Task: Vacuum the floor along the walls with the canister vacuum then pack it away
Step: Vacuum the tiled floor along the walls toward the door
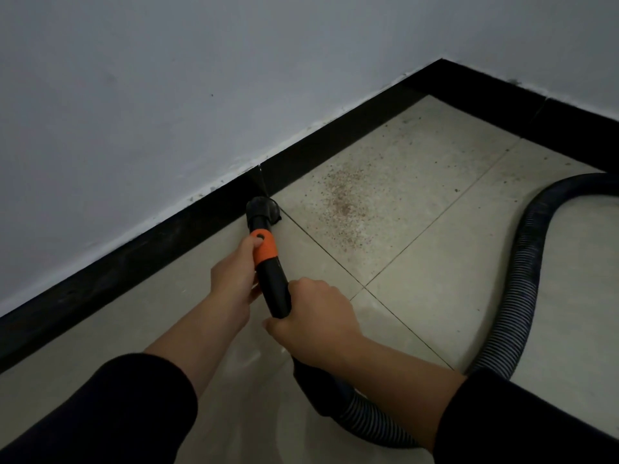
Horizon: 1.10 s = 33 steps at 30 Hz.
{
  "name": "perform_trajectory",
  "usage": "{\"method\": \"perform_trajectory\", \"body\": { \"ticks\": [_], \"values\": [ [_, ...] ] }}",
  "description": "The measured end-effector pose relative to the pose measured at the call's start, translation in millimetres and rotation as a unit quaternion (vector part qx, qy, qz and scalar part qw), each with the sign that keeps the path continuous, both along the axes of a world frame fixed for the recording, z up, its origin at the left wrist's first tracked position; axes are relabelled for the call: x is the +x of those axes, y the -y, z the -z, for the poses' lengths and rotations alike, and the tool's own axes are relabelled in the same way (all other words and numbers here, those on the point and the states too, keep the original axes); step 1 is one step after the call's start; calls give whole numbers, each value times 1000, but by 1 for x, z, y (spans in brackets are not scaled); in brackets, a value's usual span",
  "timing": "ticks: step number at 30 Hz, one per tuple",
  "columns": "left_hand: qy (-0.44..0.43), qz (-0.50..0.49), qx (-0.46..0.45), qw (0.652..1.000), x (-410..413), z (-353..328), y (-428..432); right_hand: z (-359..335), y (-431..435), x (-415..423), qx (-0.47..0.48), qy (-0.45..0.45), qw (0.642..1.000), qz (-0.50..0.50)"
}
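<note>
Beside the skirting point(160, 241), left hand point(234, 274) tight around the orange collar point(267, 248), right hand point(315, 318) tight around the wand point(276, 288).

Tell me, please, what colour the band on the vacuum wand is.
The band is orange, on a black wand; head view.

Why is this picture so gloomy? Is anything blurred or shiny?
Head view: dim, even light, no hard shadows; the black nozzle melts into the skirting; a faint sheen on the floor between the arms; the grit, left hand and right hand on the wand look sharp.
</note>
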<state>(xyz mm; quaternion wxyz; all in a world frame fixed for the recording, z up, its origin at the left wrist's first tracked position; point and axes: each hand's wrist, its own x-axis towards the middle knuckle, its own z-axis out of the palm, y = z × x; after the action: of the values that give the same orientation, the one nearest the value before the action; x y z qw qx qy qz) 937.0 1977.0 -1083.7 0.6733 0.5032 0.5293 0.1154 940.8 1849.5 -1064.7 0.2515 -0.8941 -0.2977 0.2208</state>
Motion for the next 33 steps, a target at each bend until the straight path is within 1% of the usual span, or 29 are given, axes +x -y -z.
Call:
{"method": "perform_trajectory", "body": {
  "ticks": [8,16,28,33],
  "values": [
    [22,-28,18,999,3,5,-1,5,-4,3,32,-27,999,7],
    [31,-6,4,1000,7,1,-1,0,9,7,34,-3,999,16],
    [32,37,-1,999,31,-4,6,1,14,23,52,-7,997,56],
    [25,47,-13,999,28,5,8,6,18,19,40,-5,998,49]
  ]
}}
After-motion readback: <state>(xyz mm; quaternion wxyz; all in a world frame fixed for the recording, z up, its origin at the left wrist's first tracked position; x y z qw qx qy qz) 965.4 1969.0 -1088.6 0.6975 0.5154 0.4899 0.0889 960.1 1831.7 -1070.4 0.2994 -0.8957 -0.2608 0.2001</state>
